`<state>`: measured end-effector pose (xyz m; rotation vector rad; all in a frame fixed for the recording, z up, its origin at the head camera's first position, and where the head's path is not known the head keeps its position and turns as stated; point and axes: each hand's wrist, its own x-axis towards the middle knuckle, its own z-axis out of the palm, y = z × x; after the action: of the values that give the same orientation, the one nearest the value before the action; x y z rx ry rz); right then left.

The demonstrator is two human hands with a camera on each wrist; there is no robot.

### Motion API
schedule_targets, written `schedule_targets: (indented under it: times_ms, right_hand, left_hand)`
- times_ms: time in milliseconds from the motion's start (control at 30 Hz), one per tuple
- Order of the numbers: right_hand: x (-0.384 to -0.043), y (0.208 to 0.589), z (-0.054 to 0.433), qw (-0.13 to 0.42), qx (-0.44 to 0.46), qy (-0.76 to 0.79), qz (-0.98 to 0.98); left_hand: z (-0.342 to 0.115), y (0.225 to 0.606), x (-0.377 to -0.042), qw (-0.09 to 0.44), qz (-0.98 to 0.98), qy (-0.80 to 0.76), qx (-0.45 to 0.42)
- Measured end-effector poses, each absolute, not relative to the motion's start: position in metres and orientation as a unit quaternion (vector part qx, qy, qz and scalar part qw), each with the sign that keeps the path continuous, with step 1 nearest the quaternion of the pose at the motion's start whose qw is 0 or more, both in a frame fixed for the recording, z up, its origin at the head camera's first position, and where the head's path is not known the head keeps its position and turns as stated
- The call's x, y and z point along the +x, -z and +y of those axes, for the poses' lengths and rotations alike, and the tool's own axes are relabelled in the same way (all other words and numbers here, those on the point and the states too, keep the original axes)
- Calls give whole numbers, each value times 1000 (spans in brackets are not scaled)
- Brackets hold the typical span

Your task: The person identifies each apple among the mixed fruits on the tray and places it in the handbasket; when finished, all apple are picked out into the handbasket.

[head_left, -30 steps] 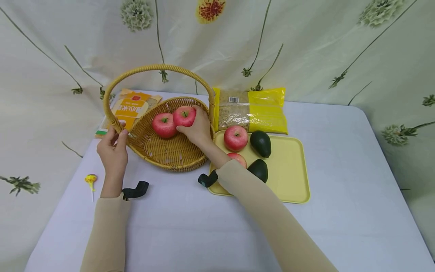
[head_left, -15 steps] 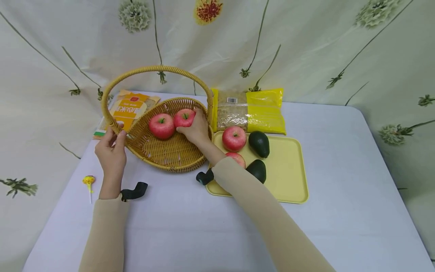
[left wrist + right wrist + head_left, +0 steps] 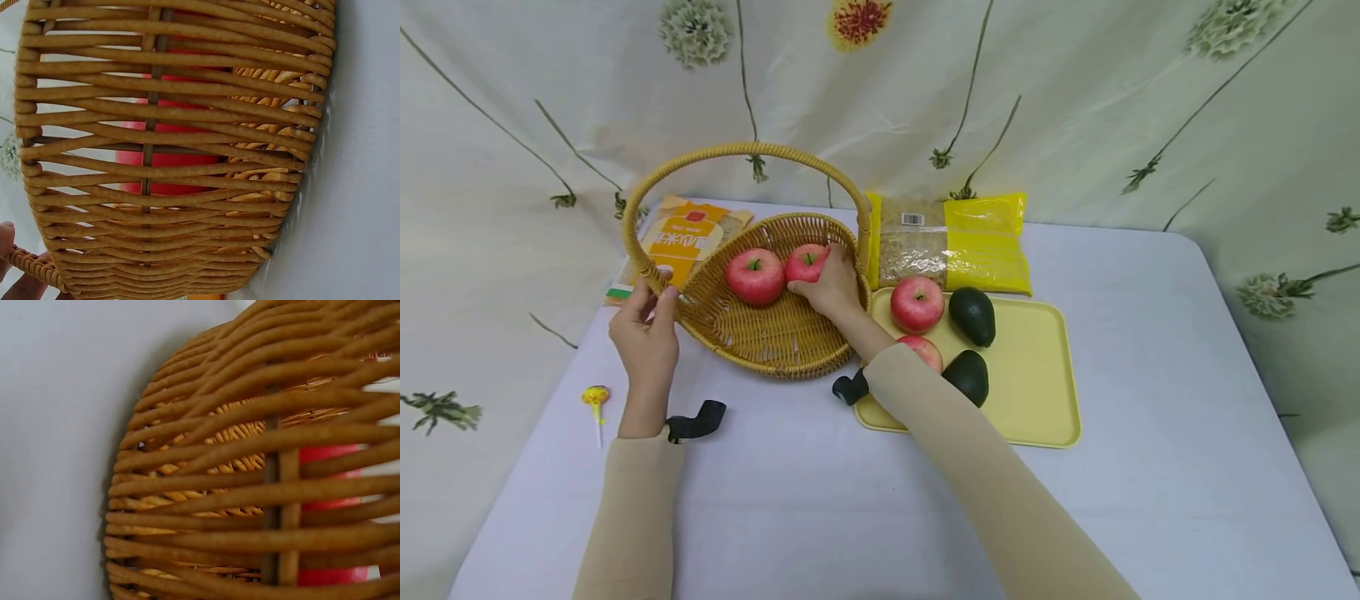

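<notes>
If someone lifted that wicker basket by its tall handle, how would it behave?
The basket would probably feel light, its weave being open. The handle looks fairly stiff, standing in a high arch. Round apples inside might roll if it tilts.

Apples (image 3: 755, 276) in basket (image 3: 775, 337); tray (image 3: 1033, 375) (avocados (image 3: 972, 317) on it) at right; lollipop (image 3: 596, 396) at left.

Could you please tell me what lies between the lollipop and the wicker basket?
In the head view, the left hand and its wrist cross the stretch between the lollipop and the wicker basket.
</notes>
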<state>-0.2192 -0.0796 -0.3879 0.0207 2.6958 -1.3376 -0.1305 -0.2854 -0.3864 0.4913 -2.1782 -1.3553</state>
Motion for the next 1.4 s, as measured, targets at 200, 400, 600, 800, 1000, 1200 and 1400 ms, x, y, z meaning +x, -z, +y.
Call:
schedule_targets:
  times_ms: [200,400,600,800,1000,1200,1400]
  right_hand:
    - [-220,386,-80,73,9,450,890]
    - [-220,387,-80,73,3,445,893]
    - [-216,386,-79,69,-5,442,895]
    - [-205,379,-75,50,-32,459,886]
    - [-182,360,-63,42,-87,498,862]
    - [-151,344,-42,60,-153,518,840]
    - [-120,331,-8,77,-200,501,839]
  left_hand:
    - [-286,387,-130,267,-807,496,176]
    - [-285,386,-129,272,-805,499,170]
    - [-284,385,-129,269,-806,499,172]
    - [-285,385,-130,265,-806,499,175]
    - [-285,384,-130,260,-805,502,182]
    - [-284,383,-130,262,-803,503,181]
    - [-284,383,-129,265,-806,499,176]
